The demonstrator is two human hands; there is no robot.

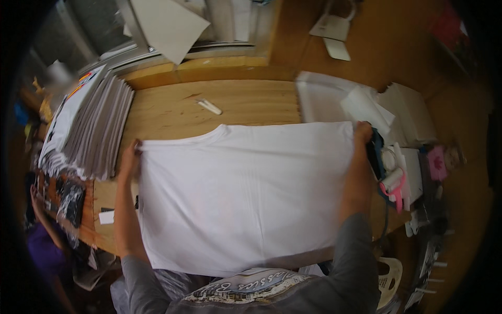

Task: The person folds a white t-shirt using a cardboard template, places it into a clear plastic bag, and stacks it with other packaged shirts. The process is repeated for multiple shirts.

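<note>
Left hand (129, 158) and right hand (362, 133) each pinch an upper edge of the white T-shirt (240, 193), spread mid-frame on the wooden table (172, 107). Fingertips hidden; hem cut off by torso.

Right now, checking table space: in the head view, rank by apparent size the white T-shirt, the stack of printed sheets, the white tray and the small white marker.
1. white T-shirt
2. stack of printed sheets
3. white tray, partly covered, so unsure
4. small white marker

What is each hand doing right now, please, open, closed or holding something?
Left hand: closed on the left edge of the white T-shirt.
Right hand: closed on the shirt's right upper corner.
</note>
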